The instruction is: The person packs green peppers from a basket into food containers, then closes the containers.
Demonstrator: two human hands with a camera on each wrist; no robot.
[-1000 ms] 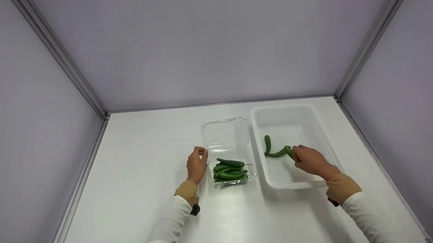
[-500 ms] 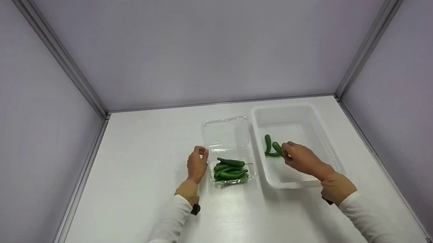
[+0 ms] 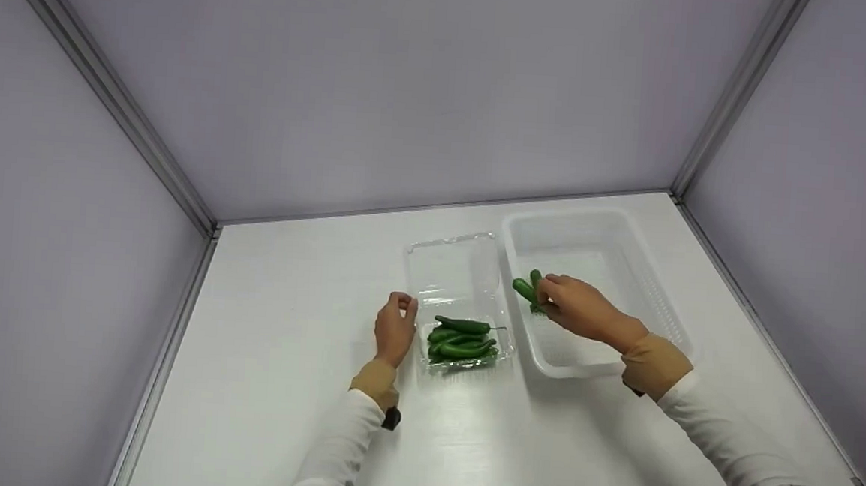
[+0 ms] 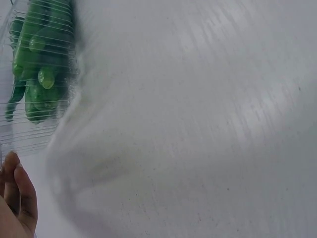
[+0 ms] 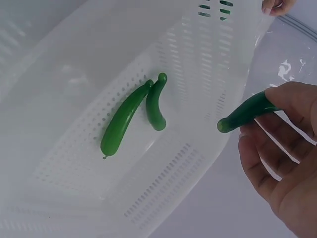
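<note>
Fingers [image 5: 277, 106] of right hand [image 3: 575, 308] pinched on one green pepper [image 5: 245, 115], held above left wall of white perforated basket [image 3: 631, 263], free end pointing into basket. Two more peppers [image 5: 133, 116] lying touching on basket floor, just below held one. Fingers [image 3: 401, 303] of left hand [image 3: 395, 329] curled, resting against left edge of clear plastic clamshell [image 3: 450, 274]; grip on edge not determinable. Clamshell lid open, lying flat behind tray. Pile of green peppers [image 3: 462, 339] in near tray of clamshell, just right of left hand; same pile seen through ribbed plastic in left wrist view [image 4: 39, 64]. Clamshell and basket side by side on white worktop [image 3: 283, 354], nearly touching. Grey walls on three sides.
</note>
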